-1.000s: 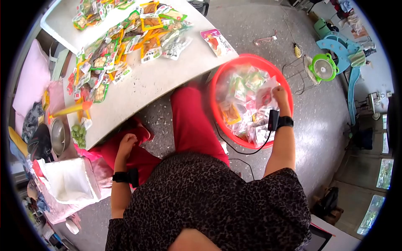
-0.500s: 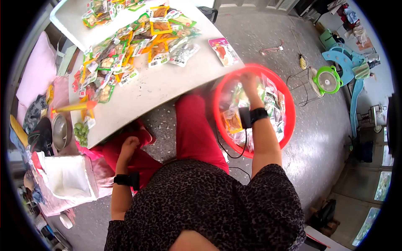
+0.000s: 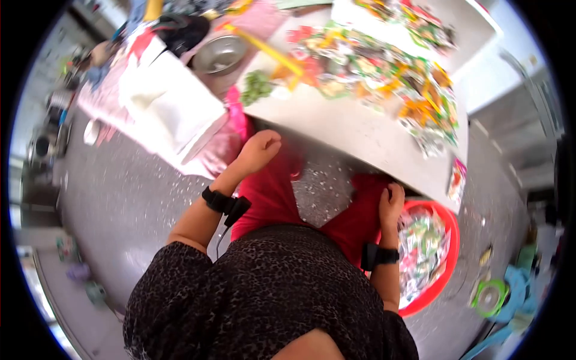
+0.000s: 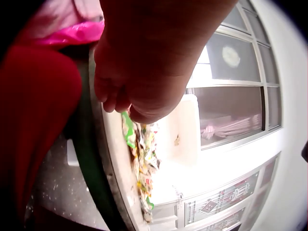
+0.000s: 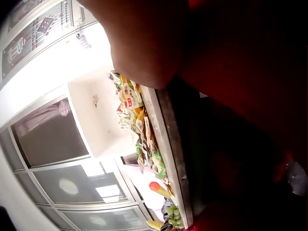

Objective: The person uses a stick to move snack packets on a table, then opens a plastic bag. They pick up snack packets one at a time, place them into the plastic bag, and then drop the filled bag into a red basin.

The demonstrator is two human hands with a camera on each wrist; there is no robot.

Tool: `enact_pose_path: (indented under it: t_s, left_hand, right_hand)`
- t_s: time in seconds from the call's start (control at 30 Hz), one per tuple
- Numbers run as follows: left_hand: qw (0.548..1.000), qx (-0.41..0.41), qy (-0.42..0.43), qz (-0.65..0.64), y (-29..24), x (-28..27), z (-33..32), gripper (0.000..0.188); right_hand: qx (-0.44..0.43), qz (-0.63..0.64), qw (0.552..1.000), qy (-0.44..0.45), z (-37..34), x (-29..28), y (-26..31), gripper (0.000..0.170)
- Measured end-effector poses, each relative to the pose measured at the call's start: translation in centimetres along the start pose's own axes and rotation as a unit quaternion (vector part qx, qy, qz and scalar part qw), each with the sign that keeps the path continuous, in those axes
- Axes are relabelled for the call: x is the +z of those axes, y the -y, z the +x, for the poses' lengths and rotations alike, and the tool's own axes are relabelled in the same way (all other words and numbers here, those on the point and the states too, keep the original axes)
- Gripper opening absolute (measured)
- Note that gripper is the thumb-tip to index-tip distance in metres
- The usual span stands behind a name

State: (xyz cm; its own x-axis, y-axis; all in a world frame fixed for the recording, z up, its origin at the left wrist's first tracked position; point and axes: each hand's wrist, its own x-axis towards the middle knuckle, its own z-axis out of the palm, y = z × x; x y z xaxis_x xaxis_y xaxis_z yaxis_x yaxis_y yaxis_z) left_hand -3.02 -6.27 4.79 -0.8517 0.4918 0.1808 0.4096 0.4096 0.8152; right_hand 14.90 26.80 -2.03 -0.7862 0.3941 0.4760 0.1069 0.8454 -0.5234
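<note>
My left hand (image 3: 261, 150) hovers over the left thigh by the table's front edge, fingers loosely curled and holding nothing. In the left wrist view the same hand (image 4: 139, 72) overlaps the table edge. At the right thigh, beside the red basin (image 3: 454, 240), is my right hand (image 3: 391, 207), its fingers loosely bent with nothing visible in them. Packaged snack packets (image 3: 423, 246) fill the basin. More colourful packets (image 3: 384, 66) lie heaped on the white table (image 3: 360, 120). One pink packet (image 3: 458, 179) sits apart at the table's right corner.
A white foam box (image 3: 174, 108) stands on pink cloth at left, with a metal bowl (image 3: 221, 55) behind it. Green grapes (image 3: 257, 87) and a yellow stick (image 3: 267, 49) lie at the table's left end. A white tub (image 3: 477, 45) is at the back; a green fan (image 3: 489, 298) stands right.
The head view has swung to the left. My right hand has come out of the basin to beside the thigh. My left hand has moved forward, closer to the table edge.
</note>
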Motion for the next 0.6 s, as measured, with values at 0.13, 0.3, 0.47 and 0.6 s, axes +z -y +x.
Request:
enact_pose_path:
  t_s: [0.13, 0.3, 0.47, 0.6]
  left_hand:
    - [0.972, -0.055, -0.167, 0.155, 1.8, -6.5, -0.5, 0.019]
    - [0.909, -0.100, -0.248, 0.320, 9.7, -14.2, -1.2, 0.024]
    - [0.867, -0.298, -0.105, 0.384, 14.1, -16.7, -1.8, 0.030]
    - [0.869, -0.320, -0.101, 0.364, 13.5, -17.0, -1.6, 0.029]
  right_hand:
    - [-0.059, -0.058, 0.997, 0.002, 0.1, 1.0, 0.2, 0.014]
    - [-0.069, -0.069, 0.995, 0.003, 0.5, 1.5, 0.4, 0.012]
    - [-0.065, -0.075, 0.995, -0.003, 0.4, 1.9, 0.4, 0.012]
    - [-0.060, -0.073, 0.996, 0.000, 0.3, 1.8, 0.3, 0.011]
